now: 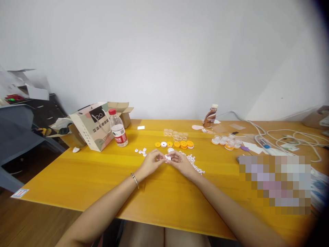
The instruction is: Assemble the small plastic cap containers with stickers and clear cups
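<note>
My left hand [153, 160] and my right hand [182, 162] meet over the middle of the table. Thumbs and fingertips of both pinch a small white plastic part [168, 158], whose exact shape is too small to make out. Just beyond it lies a white disc [170, 150]. White lattice-like pieces [194, 164] spread beside and partly behind my right hand. Several small white knob-like parts [140, 151] lie to the left of my left hand. Farther back, a row holds orange discs [177, 144] and a white ring [163, 144], some stacked at its right end.
Clear plastic rings [175, 133] stand behind the row. Left are a water bottle [118, 130], a paper bag [94, 128] and a cardboard box [125, 115]. Rightward are a brown drink bottle [210, 116], clear-topped orange pieces [228, 141] and white cables [288, 135]. A pixelated patch covers the right front.
</note>
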Motion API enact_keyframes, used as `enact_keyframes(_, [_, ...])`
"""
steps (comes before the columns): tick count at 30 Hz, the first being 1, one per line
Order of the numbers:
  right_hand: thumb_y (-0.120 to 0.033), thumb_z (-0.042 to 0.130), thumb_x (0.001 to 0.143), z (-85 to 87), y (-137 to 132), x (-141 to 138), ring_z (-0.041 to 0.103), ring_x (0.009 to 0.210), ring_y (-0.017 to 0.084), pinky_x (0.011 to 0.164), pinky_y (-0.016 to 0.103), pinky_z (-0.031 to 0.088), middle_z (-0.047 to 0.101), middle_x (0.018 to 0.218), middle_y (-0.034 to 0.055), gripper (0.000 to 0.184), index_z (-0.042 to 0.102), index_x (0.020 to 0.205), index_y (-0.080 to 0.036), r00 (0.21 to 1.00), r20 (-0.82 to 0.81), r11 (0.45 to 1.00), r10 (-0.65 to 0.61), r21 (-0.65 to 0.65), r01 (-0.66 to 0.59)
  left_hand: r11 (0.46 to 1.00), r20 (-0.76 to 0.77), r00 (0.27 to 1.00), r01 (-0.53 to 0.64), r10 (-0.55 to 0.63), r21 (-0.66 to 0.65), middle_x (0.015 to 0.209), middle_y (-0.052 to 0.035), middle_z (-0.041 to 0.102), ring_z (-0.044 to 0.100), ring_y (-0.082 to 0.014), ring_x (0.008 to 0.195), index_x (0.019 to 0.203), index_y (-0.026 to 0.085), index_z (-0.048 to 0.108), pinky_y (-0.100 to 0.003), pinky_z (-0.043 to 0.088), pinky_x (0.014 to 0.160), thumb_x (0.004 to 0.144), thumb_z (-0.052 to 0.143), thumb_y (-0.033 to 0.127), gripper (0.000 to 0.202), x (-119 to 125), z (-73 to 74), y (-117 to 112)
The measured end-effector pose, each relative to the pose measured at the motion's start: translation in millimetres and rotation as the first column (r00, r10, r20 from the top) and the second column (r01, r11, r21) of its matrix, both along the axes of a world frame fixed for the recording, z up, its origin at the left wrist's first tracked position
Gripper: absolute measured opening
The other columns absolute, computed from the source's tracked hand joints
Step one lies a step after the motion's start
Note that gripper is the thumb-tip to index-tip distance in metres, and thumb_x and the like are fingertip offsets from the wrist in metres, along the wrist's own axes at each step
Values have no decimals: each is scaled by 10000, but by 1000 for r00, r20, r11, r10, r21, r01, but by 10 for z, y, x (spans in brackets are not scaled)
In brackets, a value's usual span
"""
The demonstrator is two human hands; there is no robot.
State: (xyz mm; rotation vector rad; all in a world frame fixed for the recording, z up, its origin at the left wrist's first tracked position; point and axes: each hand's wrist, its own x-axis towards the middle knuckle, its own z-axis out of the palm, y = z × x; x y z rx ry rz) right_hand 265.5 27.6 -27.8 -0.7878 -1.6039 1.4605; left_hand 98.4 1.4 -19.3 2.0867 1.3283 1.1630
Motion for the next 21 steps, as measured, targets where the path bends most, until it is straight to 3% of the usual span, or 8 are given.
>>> enact_keyframes(5, [-296, 682, 608, 9, 8, 7, 570, 755, 122, 775, 291, 432, 575, 798, -1, 263, 521, 793, -201, 999, -12, 999, -40, -19, 39, 1000, -17, 1000, 14, -14, -26, 752, -33, 576, 534, -122, 718, 791, 151, 621, -220, 414, 659, 777, 517, 275, 161, -51, 93, -17])
enact_keyframes(10, [-279, 669, 617, -7, 38, 39, 566, 772, 117, 788, 283, 419, 576, 821, 2, 245, 496, 772, -202, 994, -37, 994, -105, -8, 105, 985, -260, 957, 94, -129, -143, 787, -32, 602, 539, -129, 746, 808, 164, 625, -224, 402, 698, 762, 526, 282, 161, -331, 192, -6])
enact_keyframes(15, [-284, 657, 622, 13, 38, 62, 560, 759, 111, 779, 278, 415, 576, 815, 0, 242, 476, 760, -204, 990, -30, 990, -138, -14, 138, 971, -445, 874, 110, -197, -213, 789, -28, 601, 541, -133, 728, 809, 167, 622, -214, 396, 682, 718, 568, 299, 169, -459, 163, 18])
enact_keyframes(21, [-297, 657, 610, 46, 34, 59, 554, 739, 114, 759, 279, 415, 576, 803, 1, 252, 471, 751, -202, 984, -13, 984, -177, -2, 177, 976, -502, 846, 88, -179, -199, 809, -29, 600, 542, -139, 746, 801, 169, 610, -212, 387, 696, 710, 574, 284, 151, -397, 139, 17])
